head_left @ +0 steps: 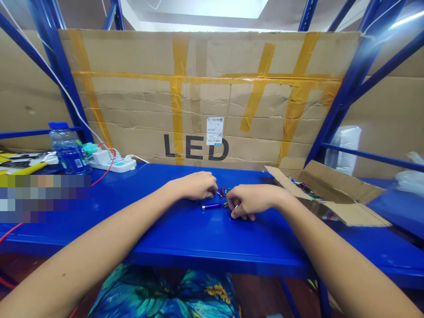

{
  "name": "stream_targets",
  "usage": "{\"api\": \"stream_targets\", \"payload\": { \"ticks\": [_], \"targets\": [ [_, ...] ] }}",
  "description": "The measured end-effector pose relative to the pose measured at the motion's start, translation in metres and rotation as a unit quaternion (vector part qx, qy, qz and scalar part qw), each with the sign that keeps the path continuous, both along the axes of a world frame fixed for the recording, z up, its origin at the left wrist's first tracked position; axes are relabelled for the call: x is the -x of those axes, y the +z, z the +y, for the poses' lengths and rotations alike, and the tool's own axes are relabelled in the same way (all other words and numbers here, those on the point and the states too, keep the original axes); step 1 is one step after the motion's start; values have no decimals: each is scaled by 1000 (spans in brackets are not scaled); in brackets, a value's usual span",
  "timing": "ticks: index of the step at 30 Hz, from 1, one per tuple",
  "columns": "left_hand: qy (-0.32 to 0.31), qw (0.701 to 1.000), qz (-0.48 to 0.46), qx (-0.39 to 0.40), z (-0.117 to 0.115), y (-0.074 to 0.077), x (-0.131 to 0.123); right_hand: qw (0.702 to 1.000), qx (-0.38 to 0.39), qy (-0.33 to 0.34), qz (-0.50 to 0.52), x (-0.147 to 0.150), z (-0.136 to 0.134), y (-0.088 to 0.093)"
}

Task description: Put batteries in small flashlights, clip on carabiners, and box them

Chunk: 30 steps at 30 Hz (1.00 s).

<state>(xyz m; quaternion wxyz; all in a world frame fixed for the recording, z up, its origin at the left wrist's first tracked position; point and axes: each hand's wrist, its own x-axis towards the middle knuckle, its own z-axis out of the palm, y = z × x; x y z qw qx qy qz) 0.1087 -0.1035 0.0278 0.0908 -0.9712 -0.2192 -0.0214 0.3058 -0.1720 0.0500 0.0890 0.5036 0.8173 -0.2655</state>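
Near the middle of the blue steel shelf [212, 256], a small loop of red and green wire [223, 191] sits between the two hands, with a purple metal tube [212, 206] lying flat just below it and a tiny metal piece [225, 204] just beside the tube's end. The left hand [195, 185] is curled knuckles-up, its fingers dropping toward the wire; the right hand [250, 201] is curled as well, fingers bent under near the same spot. Whether either one is pinching anything, the view can't settle, since the hands hide most of the small parts.

That closeness is the main risk: a stray knuckle could set the round tube rolling on the smooth paint, or flick the tiny piece out of sight, perhaps into the open cardboard box [331, 179] to the right. Upper left, a red cable [103, 176] runs from the power strip [112, 164] beside a water bottle [69, 152] — a snag there could tip the bottle.
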Motion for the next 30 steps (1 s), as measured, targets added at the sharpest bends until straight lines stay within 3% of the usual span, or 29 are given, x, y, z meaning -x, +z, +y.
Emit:
{"api": "stream_targets", "payload": {
  "ticks": [7, 12, 16, 20, 25, 30],
  "targets": [
    [-22, 999, 22, -10, 2, -4, -1, 998, -44, 5, -32, -5, 0, 5],
    [-18, 1000, 10, -17, 0, -5, -3, 979, -195, 61, 25, -4, 2, 1],
    [-8, 1000, 7, -12, -2, -4, -4, 957, -253, 116, 79, 4, 5, -10],
    [14, 999, -21, -24, 0, 1, 0, 939, -314, 131, 54, 14, 7, -22],
    [78, 993, -82, -7, 8, 9, 11, 937, -322, 138, 19, 22, 9, -32],
    [88, 987, -134, 24, 12, 14, 16, 931, -317, 152, 96, 23, 6, -29]
  ]
}}
